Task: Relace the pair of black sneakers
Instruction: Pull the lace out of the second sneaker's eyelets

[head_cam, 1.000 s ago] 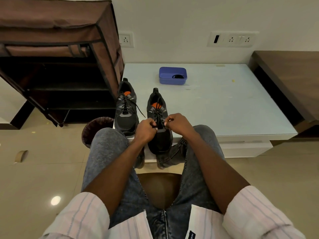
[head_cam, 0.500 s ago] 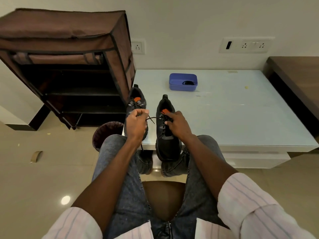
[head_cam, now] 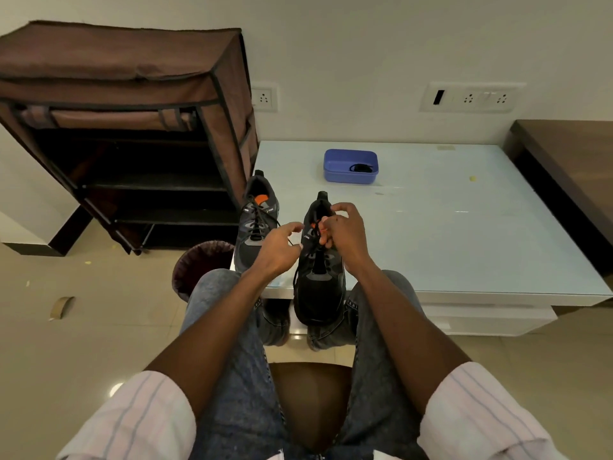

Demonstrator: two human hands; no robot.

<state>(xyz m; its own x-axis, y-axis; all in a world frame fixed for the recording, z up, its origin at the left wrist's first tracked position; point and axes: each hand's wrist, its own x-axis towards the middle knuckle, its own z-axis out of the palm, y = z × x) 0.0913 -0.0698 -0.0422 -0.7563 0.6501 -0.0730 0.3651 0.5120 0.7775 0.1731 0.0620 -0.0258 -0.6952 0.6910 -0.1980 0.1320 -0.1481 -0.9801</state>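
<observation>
Brown fabric shoe rack (head_cam: 132, 134) far left, dark bin (head_cam: 199, 265) on the floor below it. Left sneaker (head_cam: 257, 227) sits laced on the worktop (head_cam: 464, 244) edge. Left hand (head_cam: 282, 247) – fingers curled, pinching a lace end (head_cam: 290, 242). Right sneaker (head_cam: 320, 277) just beside it, toe overhanging the edge toward the knees. Right hand (head_cam: 341, 227) pinches the lace at the top eyelets by the orange tongue. Blue tray (head_cam: 350, 166) further back holds 1 dark item.

I sit in a home room: a fabric shoe rack (head_cam: 132, 127), a white low table (head_cam: 464, 244), wall sockets (head_cam: 471, 97), tiled floor (head_cam: 66, 360).
</observation>
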